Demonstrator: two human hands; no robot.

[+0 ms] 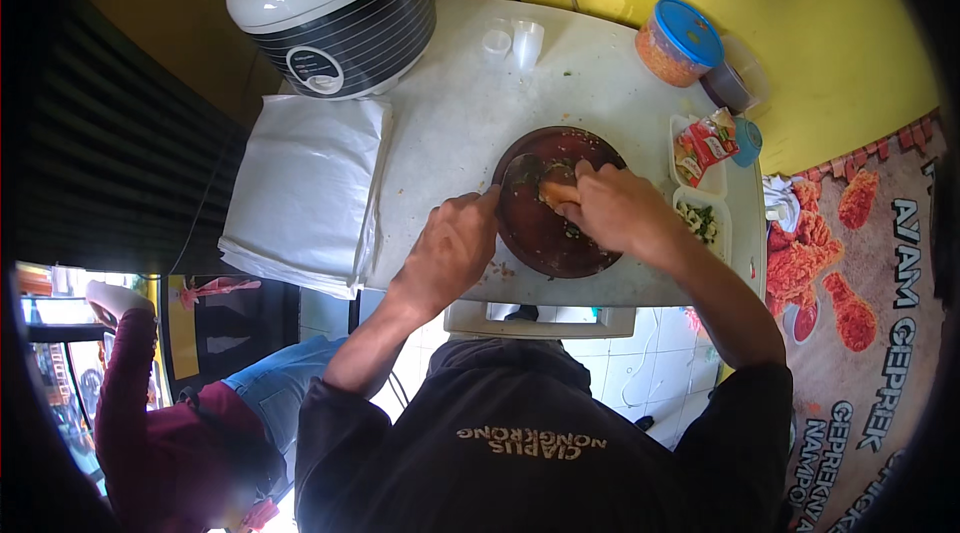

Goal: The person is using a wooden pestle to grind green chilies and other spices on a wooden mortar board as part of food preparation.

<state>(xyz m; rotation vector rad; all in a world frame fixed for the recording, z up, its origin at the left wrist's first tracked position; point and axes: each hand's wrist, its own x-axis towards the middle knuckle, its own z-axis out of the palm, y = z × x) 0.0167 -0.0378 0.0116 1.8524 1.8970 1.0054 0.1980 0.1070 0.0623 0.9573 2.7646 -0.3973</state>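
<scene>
A round dark red-brown mortar dish (555, 251) lies on the pale table near its front edge, with bits of food in it. My right hand (619, 206) is closed on an orange-brown pestle (559, 194), whose working end rests inside the dish. At the dish's left rim, my left hand (454, 240) grips the handle of what looks like a dark spoon (523, 171); its bowl lies in the dish. Green scraps and pale crumbs cling around the pestle. Most of the spoon's handle is hidden by my fingers.
White wrapping paper (304, 184) and a rice cooker (345, 22) stand left. Small plastic cups (527, 43) are at the back. Right are a blue-lidded tub (679, 41), seasoning sachets (705, 145) and a container of chopped greens (699, 221). Another person (195, 450) is at lower left.
</scene>
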